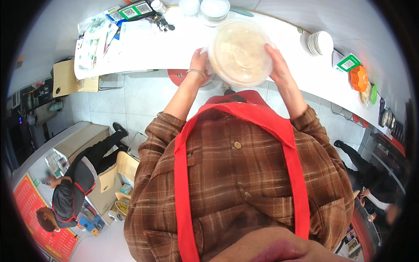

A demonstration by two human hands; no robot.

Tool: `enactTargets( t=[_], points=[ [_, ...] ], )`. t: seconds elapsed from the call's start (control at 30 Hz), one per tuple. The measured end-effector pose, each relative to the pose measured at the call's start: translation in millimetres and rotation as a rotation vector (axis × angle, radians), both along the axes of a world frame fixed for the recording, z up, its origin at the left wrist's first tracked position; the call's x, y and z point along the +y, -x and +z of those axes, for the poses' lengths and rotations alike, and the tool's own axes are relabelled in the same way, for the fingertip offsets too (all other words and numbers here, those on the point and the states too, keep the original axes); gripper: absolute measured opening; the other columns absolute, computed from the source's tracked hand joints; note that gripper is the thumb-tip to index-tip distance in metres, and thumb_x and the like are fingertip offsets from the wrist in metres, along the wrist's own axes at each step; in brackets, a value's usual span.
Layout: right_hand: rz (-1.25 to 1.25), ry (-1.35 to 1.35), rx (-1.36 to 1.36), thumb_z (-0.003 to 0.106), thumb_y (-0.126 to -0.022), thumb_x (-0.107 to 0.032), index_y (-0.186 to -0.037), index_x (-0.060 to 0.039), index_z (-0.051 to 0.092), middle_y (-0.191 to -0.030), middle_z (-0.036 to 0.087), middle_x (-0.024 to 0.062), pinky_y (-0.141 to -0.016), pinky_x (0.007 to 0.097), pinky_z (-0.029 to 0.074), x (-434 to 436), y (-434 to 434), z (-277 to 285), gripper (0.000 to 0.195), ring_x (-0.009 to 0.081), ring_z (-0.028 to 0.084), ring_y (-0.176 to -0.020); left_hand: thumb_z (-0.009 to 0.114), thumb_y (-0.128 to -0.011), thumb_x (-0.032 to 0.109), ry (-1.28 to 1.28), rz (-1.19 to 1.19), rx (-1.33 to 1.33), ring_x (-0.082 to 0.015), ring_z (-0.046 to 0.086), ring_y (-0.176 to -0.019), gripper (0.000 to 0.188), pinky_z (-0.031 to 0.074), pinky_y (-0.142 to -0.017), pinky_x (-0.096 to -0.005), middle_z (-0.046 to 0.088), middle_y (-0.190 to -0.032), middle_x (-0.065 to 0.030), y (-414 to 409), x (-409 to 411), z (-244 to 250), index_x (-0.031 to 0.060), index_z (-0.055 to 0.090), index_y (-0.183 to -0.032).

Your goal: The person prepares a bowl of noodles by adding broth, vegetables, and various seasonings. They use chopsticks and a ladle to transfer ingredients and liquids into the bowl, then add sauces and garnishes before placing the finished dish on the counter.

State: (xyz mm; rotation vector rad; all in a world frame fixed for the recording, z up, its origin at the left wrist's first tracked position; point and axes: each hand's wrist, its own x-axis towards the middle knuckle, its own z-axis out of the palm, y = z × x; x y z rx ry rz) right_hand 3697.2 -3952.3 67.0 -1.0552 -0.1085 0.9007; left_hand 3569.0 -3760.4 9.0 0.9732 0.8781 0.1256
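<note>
A round translucent plastic container with a lid and pale contents is held up over the near edge of the white counter. My right hand grips its right side, with the thumb on the rim and the other fingers mostly hidden. At its left edge, my left hand, with a bangle on the wrist, is closed on crumpled clear plastic film. The container hides part of that hand's fingers, so whether they also support it cannot be seen.
Stacked white bowls and an upright stack of white dishes are on the white counter. Plastic packets and keys lie left; orange bowls stand right. A red stool is underneath. People are on both sides.
</note>
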Motion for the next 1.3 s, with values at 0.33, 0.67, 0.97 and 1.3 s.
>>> enactTargets(
  t=[0.33,0.67,0.97,1.3],
  points=[
    [0.194,0.133,-0.011,0.057,-0.082,-0.023,-0.119,-0.0002,0.042,-0.112,0.052,0.0092,-0.087,0.0269,0.039,12,-41,-77,0.046,0.0165,0.049,-0.102,0.052,-0.081,0.030,0.041,-0.058,0.212,-0.0228,0.058,-0.079,0.047,0.048,-0.065,-0.0331,0.057,-0.095,-0.0159,-8,19,-41,-0.0092,0.046,-0.106],
    [0.043,0.788,-0.894,0.054,-0.081,-0.035,-0.106,-0.0040,0.054,-0.091,0.060,0.0111,-0.061,0.0256,0.046,-28,-79,-73,0.040,0.0152,0.057,-0.074,0.050,-0.079,0.031,-0.108,-0.136,0.292,-0.0209,0.055,-0.072,0.044,0.046,-0.059,-0.0340,0.056,-0.087,-0.0141,-25,14,-43,-0.0082,0.049,-0.099],
    [0.209,0.757,-0.438,0.046,-0.082,-0.025,-0.086,-0.0023,0.055,-0.074,0.058,0.0044,-0.059,0.0246,0.044,-20,-69,-92,0.025,0.0115,0.054,-0.067,0.049,-0.081,0.024,-0.624,-0.127,0.195,-0.0213,0.056,-0.064,0.031,0.045,-0.058,-0.0323,0.057,-0.081,-0.0152,-20,8,-40,-0.0032,0.049,-0.097],
    [0.103,0.567,-0.346,0.049,-0.083,-0.029,-0.084,-0.0069,0.056,-0.082,0.055,0.0015,-0.072,0.0272,0.042,-16,-72,-109,0.023,0.0113,0.052,-0.080,0.050,-0.081,0.022,-0.748,-0.328,0.371,-0.0217,0.056,-0.064,0.023,0.045,-0.061,-0.0301,0.058,-0.075,-0.0143,-19,12,-25,0.0018,0.052,-0.092]
  ],
)
